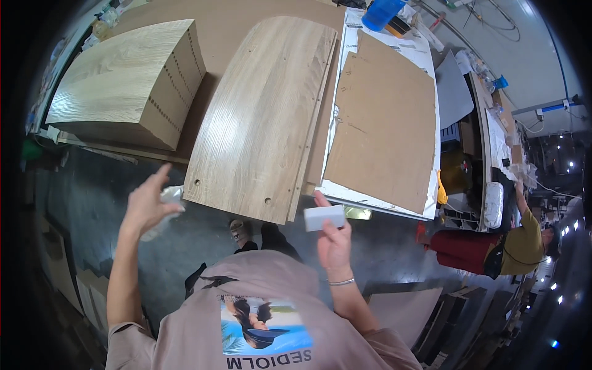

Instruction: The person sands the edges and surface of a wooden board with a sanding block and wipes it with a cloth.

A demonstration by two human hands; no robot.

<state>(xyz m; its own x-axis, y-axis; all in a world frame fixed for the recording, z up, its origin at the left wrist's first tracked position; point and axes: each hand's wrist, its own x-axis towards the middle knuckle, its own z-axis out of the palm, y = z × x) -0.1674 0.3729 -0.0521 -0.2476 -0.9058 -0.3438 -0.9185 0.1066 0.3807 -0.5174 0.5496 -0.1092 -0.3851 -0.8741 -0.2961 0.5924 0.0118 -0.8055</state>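
A crumpled white cloth (172, 196) hangs from my left hand (145, 205), partly hidden behind the palm and thumb, while the index finger points away from it. My right hand (336, 243) grips a small white rectangular block (325, 218) between thumb and fingers. Between and beyond my hands lies a long wood-grain board (262, 105) on top of at least one other board. Its near end has two round holes, and smaller holes line its right side. Both hands are just off the near end of this board, the left by its left corner.
Left of the board sits a stack of wood-grain panels (123, 80) with holes along their edges. A brown cardboard sheet (382, 123) covers part of the right-hand table, with a blue container (381, 13) behind it. Another person (521, 246) stands by a bench at the right. Panels (404, 311) lean behind me.
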